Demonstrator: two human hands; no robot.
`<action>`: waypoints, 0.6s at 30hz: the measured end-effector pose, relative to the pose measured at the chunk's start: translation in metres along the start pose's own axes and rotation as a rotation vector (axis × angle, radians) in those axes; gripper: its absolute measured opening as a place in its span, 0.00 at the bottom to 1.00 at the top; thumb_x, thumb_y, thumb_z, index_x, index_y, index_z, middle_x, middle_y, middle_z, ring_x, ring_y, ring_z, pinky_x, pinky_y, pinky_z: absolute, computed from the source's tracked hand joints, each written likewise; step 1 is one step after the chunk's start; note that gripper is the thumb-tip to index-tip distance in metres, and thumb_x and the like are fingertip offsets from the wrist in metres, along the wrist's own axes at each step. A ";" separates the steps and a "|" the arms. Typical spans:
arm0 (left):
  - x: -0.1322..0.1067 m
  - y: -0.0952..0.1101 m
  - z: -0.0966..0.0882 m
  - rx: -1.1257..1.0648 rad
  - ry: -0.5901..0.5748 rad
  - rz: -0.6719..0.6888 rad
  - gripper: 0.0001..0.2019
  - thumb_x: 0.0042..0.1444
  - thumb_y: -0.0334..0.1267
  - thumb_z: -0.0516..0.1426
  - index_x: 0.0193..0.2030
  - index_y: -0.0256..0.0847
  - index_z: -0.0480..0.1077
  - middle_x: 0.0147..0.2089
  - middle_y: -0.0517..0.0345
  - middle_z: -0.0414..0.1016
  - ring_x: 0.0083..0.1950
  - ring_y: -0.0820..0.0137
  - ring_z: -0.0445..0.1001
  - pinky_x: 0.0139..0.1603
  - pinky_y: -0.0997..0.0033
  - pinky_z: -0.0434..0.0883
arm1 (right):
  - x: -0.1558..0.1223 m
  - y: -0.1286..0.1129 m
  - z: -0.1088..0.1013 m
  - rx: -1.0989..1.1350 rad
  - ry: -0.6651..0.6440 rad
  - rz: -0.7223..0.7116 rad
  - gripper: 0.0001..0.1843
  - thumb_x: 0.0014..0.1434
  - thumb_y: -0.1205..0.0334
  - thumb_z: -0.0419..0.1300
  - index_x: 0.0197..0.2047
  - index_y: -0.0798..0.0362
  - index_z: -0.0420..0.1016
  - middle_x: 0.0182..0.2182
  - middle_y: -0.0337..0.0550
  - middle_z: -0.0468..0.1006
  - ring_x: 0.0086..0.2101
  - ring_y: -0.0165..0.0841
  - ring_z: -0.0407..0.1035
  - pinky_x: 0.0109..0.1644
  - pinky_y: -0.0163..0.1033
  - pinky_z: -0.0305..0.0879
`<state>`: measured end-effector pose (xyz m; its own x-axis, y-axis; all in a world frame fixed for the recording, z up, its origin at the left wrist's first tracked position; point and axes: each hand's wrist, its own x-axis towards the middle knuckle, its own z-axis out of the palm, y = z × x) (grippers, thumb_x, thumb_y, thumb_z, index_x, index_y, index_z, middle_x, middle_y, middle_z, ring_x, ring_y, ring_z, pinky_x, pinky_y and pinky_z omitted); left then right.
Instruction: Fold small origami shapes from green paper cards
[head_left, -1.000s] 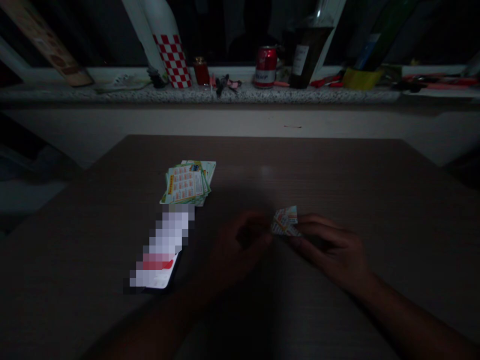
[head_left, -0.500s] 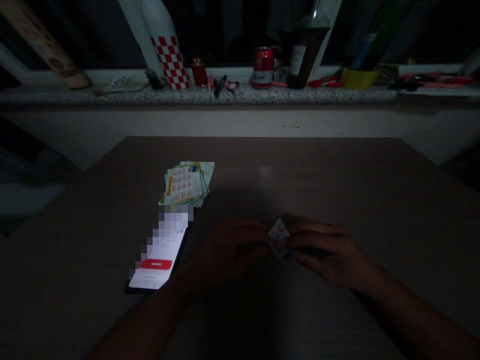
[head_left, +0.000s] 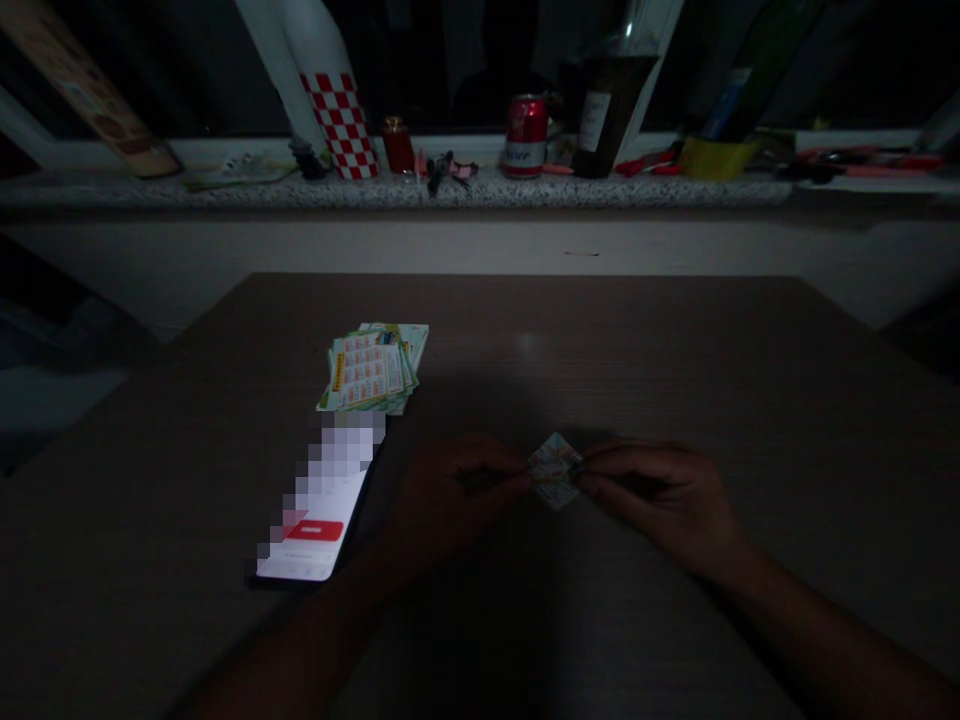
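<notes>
Between my two hands is a small folded piece of printed paper (head_left: 556, 472), turned so it looks like a diamond. My left hand (head_left: 465, 490) pinches its left corner between thumb and fingers. At the right corner, the thumb and fingers of my right hand (head_left: 667, 495) are closed on it. To the left lies a pile of printed cards (head_left: 369, 370) with calendar-like grids. Just below the pile rests a phone (head_left: 319, 545), its screen lit and partly pixelated. Dim light leaves the paper's fold lines hard to make out.
The brown table (head_left: 675, 340) reaches back to a wall under a speckled stone sill (head_left: 480, 195). Along the sill stand a checkered bottle (head_left: 341, 120), a red can (head_left: 526, 135), a dark container (head_left: 606, 120), a yellow holder (head_left: 716, 158) and small clutter.
The paper now shows a wider, flatter diamond face. My fingers have drawn back to its side corners, with fewer fingers covering it. The cards and phone stay in place.
</notes>
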<state>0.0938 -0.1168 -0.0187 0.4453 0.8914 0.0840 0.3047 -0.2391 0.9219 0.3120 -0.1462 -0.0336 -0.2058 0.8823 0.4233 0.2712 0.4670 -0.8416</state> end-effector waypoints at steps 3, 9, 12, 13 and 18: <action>0.000 0.000 0.005 -0.056 0.081 -0.086 0.02 0.51 0.35 0.63 0.31 0.40 0.77 0.32 0.59 0.79 0.34 0.71 0.76 0.36 0.73 0.71 | -0.002 0.001 0.004 0.017 0.065 0.065 0.02 0.54 0.67 0.65 0.31 0.52 0.80 0.30 0.43 0.83 0.29 0.33 0.77 0.32 0.35 0.75; 0.001 -0.007 0.011 -0.239 0.196 -0.191 0.09 0.45 0.38 0.66 0.29 0.38 0.72 0.28 0.60 0.76 0.29 0.72 0.74 0.29 0.75 0.70 | -0.004 0.001 0.010 0.004 0.176 0.154 0.01 0.50 0.67 0.66 0.30 0.53 0.78 0.23 0.40 0.81 0.23 0.30 0.75 0.25 0.32 0.73; 0.002 -0.005 0.011 -0.252 0.161 -0.200 0.08 0.45 0.37 0.66 0.30 0.38 0.72 0.29 0.59 0.76 0.31 0.72 0.74 0.31 0.75 0.70 | -0.004 -0.001 0.012 0.041 0.220 0.158 0.03 0.50 0.68 0.66 0.31 0.53 0.77 0.23 0.38 0.81 0.23 0.29 0.75 0.26 0.30 0.74; 0.001 -0.004 0.010 -0.260 0.140 -0.205 0.08 0.46 0.36 0.66 0.31 0.37 0.73 0.31 0.59 0.77 0.32 0.72 0.75 0.32 0.75 0.71 | -0.004 -0.001 0.012 0.050 0.217 0.156 0.04 0.50 0.69 0.66 0.31 0.52 0.77 0.24 0.38 0.81 0.24 0.29 0.75 0.27 0.30 0.74; 0.002 0.000 0.008 -0.310 -0.025 -0.189 0.09 0.52 0.37 0.63 0.40 0.37 0.75 0.39 0.55 0.79 0.40 0.69 0.77 0.41 0.72 0.72 | -0.006 0.000 0.010 0.002 0.150 0.128 0.05 0.51 0.67 0.66 0.34 0.52 0.78 0.27 0.39 0.82 0.25 0.30 0.76 0.29 0.31 0.75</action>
<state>0.1010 -0.1183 -0.0212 0.4269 0.8982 -0.1046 0.1156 0.0605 0.9915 0.3039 -0.1517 -0.0394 -0.0270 0.9333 0.3580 0.2846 0.3504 -0.8923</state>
